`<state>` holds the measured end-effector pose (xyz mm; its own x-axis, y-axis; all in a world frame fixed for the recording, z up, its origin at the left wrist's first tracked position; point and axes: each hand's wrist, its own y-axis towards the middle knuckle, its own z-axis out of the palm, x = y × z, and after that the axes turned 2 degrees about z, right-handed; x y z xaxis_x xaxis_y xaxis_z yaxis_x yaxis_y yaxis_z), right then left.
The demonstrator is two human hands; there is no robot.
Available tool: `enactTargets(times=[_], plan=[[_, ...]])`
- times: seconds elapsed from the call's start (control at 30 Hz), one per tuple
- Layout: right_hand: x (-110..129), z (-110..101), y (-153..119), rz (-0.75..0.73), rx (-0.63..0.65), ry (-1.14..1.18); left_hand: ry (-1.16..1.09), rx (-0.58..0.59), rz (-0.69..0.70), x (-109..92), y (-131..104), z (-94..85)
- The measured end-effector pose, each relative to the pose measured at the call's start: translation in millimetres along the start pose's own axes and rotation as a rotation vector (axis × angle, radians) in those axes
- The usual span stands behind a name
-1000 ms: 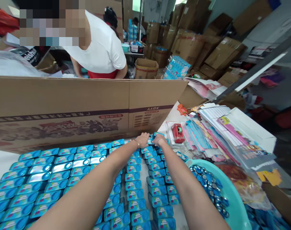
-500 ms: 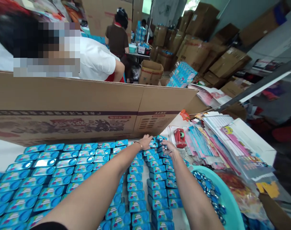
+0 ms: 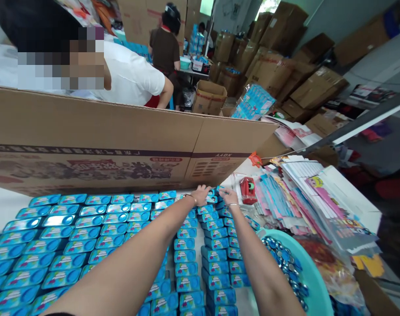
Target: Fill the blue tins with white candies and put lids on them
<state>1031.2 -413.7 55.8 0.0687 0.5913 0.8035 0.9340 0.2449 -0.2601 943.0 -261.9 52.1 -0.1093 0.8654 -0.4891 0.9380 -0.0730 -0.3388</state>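
My left hand (image 3: 200, 195) reaches to the far end of the rows, its fingers stretched to the right over the blue tins. Just beside its fingertips is a blue tin (image 3: 212, 199) with a small shiny spot on top. My right hand (image 3: 230, 197) has its fingers closed together against another blue tin (image 3: 220, 188) near the cardboard wall. What those fingers hold, if anything, is too small to make out. Several rows of blue printed tins (image 3: 186, 256), each with a round recess, stand under and between my forearms.
A turquoise basin (image 3: 318, 281) of shiny blue round pieces (image 3: 287, 263) is at the right. A cardboard wall (image 3: 130, 131) closes off the far side. A red device (image 3: 248, 191) and stacks of printed sheets (image 3: 279, 206) lie beyond the basin. A person in white (image 3: 130, 72) leans behind the wall.
My right hand has moved slightly forward and left, its fingers now at the far tin. My left hand has stayed in place. The person in white has shifted a little.
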Motion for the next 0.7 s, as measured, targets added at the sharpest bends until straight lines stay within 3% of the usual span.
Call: enactTargets(times=[0.1,0.23,0.33,0.43,0.5,0.57,0.7], plan=[[5,20,1,-0.055,-0.063,-0.080,-0.007,-0.011,-0.020,0,2,2.2],[10,45,-11,-0.260,-0.110,-0.406,-0.013,-0.027,-0.032,1,3,4.5],[10,48,-23,-0.397,-0.036,-0.601,-0.012,-0.034,-0.035,1,3,5.1],[9,37,-27,-0.445,0.001,-0.659,-0.013,-0.032,-0.035,0,3,5.1],[10,29,-23,-0.400,-0.038,-0.660,-0.017,-0.031,-0.036,0,3,5.2],[14,23,-15,-0.262,-0.057,-0.687,-0.019,-0.030,-0.035,0,4,5.3],[24,25,5,-0.039,0.044,-0.758,-0.016,-0.028,-0.035,0,3,4.7]])
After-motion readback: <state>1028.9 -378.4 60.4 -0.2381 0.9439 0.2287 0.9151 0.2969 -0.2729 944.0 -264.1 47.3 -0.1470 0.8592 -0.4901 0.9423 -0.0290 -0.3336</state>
